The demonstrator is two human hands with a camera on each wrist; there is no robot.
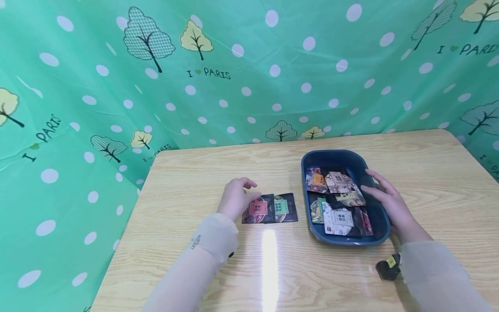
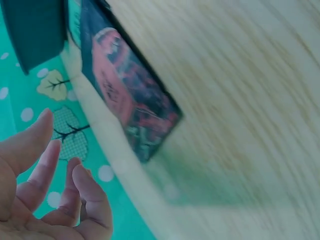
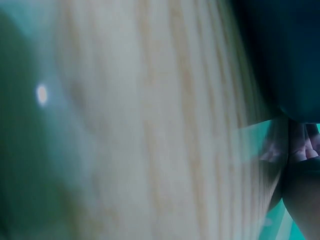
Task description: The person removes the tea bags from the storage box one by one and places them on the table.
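Observation:
My left hand (image 1: 238, 197) is over the left end of a tea packet with a red label (image 1: 258, 209), its fingers loosely bent. In the left wrist view those fingers (image 2: 95, 200) hold nothing and stand apart from the packet. The red-label packet partly overlaps a green-label packet (image 1: 286, 208) on its right. At the right side of a dark blue basin (image 1: 323, 239) is my right hand (image 1: 393, 208), holding its rim with the thumb over the edge and other fingers along the outer wall. Inside the basin lie several more packets (image 1: 339, 219).
A light wood table (image 1: 187, 182) carries everything. Behind it and at the left hangs a green dotted cloth (image 1: 249, 65). A small black device with a yellow label (image 1: 389, 266) is at my right wrist, below the basin.

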